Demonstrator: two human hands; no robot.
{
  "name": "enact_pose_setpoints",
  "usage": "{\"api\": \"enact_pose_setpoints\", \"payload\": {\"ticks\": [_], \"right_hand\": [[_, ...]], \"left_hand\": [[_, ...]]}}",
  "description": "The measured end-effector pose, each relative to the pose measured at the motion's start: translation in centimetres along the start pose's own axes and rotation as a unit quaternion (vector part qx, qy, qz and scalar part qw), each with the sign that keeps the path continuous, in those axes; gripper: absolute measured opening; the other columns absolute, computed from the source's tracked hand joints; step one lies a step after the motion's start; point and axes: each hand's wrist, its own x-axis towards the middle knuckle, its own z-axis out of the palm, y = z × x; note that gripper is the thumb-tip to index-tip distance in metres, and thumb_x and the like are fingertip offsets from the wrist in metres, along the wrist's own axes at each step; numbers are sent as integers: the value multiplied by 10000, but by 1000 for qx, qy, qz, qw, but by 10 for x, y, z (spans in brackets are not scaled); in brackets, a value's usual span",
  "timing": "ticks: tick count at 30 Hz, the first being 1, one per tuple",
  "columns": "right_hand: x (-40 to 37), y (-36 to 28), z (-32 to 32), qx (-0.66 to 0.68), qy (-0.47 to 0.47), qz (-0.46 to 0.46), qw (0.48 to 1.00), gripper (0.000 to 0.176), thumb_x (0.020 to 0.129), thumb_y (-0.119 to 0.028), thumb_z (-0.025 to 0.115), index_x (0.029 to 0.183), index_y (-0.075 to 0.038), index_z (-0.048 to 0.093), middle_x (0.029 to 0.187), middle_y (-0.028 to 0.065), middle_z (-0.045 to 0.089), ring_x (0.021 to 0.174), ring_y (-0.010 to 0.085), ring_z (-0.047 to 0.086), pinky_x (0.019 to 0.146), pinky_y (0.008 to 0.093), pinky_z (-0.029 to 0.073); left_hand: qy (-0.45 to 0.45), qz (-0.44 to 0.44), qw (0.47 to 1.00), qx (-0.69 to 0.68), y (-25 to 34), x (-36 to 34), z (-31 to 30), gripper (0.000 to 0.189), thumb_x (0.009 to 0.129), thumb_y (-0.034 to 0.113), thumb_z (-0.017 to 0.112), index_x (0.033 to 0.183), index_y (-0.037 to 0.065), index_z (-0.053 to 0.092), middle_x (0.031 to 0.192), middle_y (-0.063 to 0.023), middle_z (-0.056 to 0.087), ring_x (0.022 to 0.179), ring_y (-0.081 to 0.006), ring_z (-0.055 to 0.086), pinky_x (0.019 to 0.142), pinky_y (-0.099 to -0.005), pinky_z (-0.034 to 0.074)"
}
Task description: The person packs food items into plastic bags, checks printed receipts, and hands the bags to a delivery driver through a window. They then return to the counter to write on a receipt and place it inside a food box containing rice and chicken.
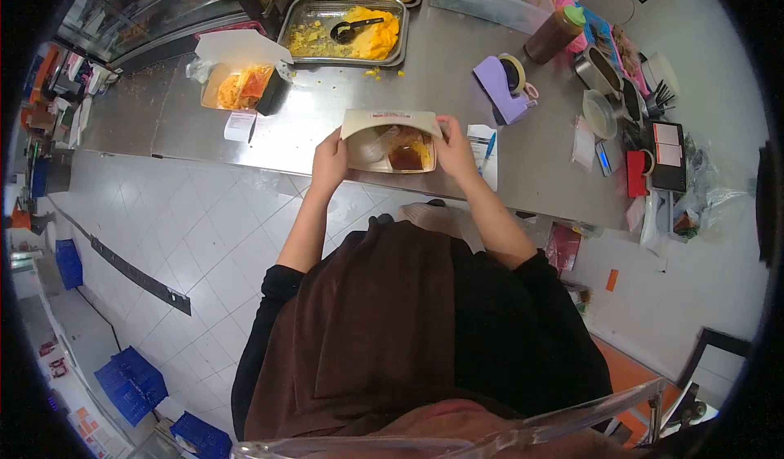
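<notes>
A paper food box [390, 122] is at the counter's front edge, its lid partly raised and bowed. Through the opening show a dark brown sauce packet, yellow food and a clear plastic bag. My left hand [330, 163] grips the box's left side, and my right hand [454, 150] grips its right side near the lid's corner. To the left on the counter stands a second, open box [242, 86] with orange and yellow food, a paper slip [239, 127] in front of it. A blue pen [490, 145] lies on a white paper [483, 170] beside my right hand.
Behind the box are a metal tray [302, 51] of yellow food with a black spoon and another tray. At the right stand a purple tape dispenser [500, 91], a brown sauce bottle [552, 37], metal containers [599, 70] and a red box [636, 174].
</notes>
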Motion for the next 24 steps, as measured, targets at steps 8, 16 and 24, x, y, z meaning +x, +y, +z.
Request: {"api": "enact_pose_setpoints", "payload": {"ticks": [8, 16, 24], "right_hand": [[-1, -54, -20, -153, -136, 76, 976, 492, 873, -192, 492, 1342, -126, 357, 936, 242, 617, 925, 377, 592, 828, 403, 446], [-22, -35, -27, -349, -227, -145, 898, 1075, 704, -618, 611, 1423, -24, 76, 1477, 231, 23, 1365, 361, 120, 1070, 537, 177], [0, -33, -22, -353, -250, -280, 857, 626, 797, -425, 602, 1359, -256, 386, 1442, 212, 229, 1336, 344, 239, 1073, 407, 262]], "left_hand": [[-118, -71, 980, 144, 29, -4, -14, 517, 863, 195, 467, 1354, 97, 334, 1015, -264, 592, 968, -443, 553, 821, -416, 466], [-201, 197, 958, 63, -33, 0, -15, 910, 664, 394, 739, 1408, 151, 275, 1485, -181, 120, 1347, -373, 181, 1051, -399, 297], [-246, 222, 937, 108, -7, 26, -30, 763, 619, 352, 779, 1307, 226, 474, 1488, -115, 169, 1272, -333, 368, 1019, -357, 357]]}}
